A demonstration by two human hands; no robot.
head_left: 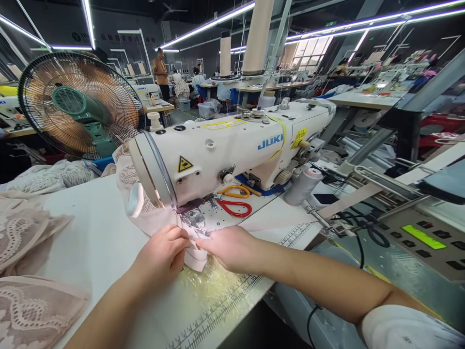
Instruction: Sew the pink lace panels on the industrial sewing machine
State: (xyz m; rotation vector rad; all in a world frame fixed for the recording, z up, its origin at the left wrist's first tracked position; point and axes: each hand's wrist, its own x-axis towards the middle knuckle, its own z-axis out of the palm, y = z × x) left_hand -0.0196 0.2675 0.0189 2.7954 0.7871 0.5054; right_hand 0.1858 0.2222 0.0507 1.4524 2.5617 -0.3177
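The work at the white sewing machine (232,145) looks partway through: the pale pink fabric (196,260) lies at the needle end, part of it in front under the fingers and a longer, lace-trimmed stretch beyond the machine head. How much is stitched cannot be told, since the hands and the head cover the seam. The left hand (162,252) has its fingers curled and pinched on the fabric; the right hand (232,248) has its thumb and fingertips closed on the edge just beside. More lace pieces (29,310) lie on the left of the table (90,228) (whether finished or waiting, nothing shows). As for containers, a translucent bin (206,111) stands on the floor in the background, with what looks like clear plastic bunched in it, and near it a smaller grey box (184,105), its contents too small to tell.
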